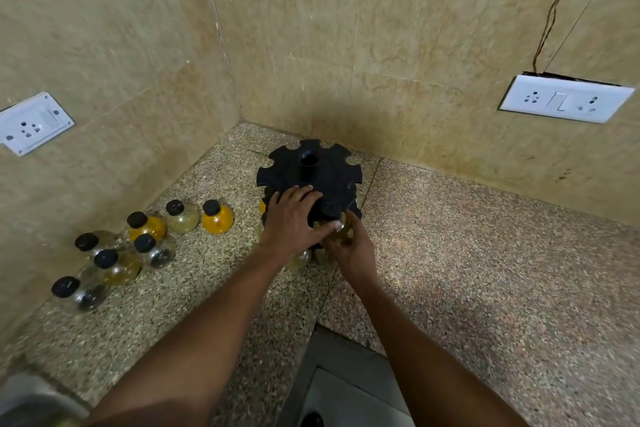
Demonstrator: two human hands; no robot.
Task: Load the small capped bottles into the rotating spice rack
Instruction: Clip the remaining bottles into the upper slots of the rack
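The room is dim and warm-toned, lit softly from above and behind. A dark shadow pools in the far corner behind the black rack. Wide-angle bending curves the wall lines at the edges. The whole scene is slightly soft, with no harsh glare.

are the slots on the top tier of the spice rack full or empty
Mostly empty: the notches round the spice rack's top tier show no bottles. The nearest one, by the left hand, is hidden.

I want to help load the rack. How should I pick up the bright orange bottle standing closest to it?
Take the orange bottle by its black cap and neck, coming straight down from above. It stands upright, the cap is narrower than the round belly, and nothing covers it.
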